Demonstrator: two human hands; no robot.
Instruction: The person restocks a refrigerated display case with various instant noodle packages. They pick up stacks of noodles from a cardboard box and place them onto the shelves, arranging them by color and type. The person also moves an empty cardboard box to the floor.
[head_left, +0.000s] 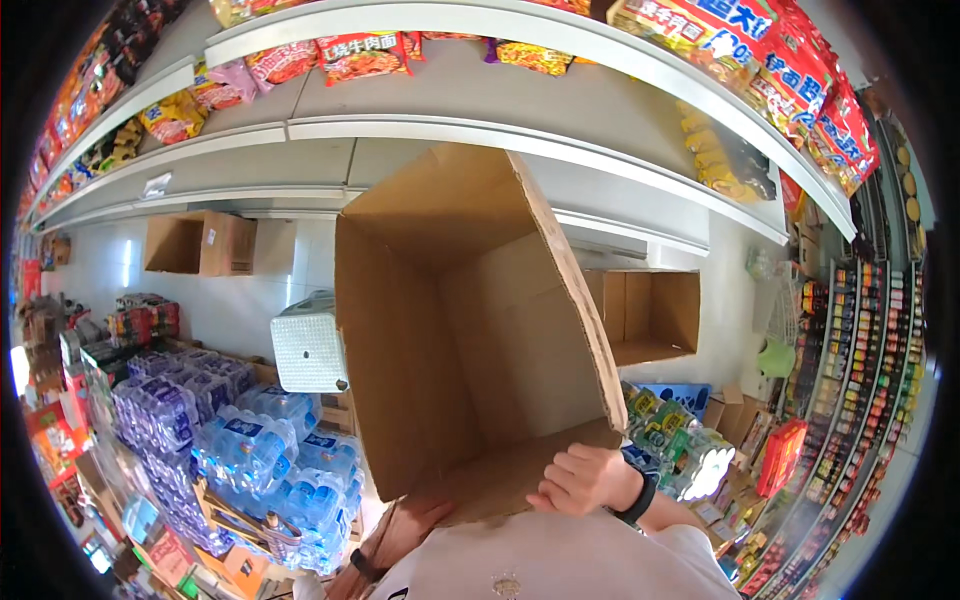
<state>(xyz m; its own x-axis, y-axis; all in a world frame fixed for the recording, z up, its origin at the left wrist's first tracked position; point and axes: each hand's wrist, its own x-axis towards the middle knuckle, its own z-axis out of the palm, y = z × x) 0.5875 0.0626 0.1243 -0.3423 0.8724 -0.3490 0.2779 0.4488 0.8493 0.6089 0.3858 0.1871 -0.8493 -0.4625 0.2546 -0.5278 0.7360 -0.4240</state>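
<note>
A large open cardboard box (510, 337) is held up in front of my chest, its open top facing me. Its bare brown inside shows nothing in it. My right hand (581, 478), with a dark band at the wrist, grips the near rim at the right corner, fingers curled over the edge. Low at the near left corner, my left hand (424, 516) holds the box by the rim; part of that hand is hidden. The far edge of the box overlaps the lower shelves (480, 135) in view.
Packs of instant noodles (364, 56) sit on the shelves ahead. Two open cartons (229, 244) (652, 315) stand on the floor. A white stool (307, 351) and shrink-wrapped water bottles (251, 446) are at left. At right are bottle packs (667, 427) and a jar rack (855, 360).
</note>
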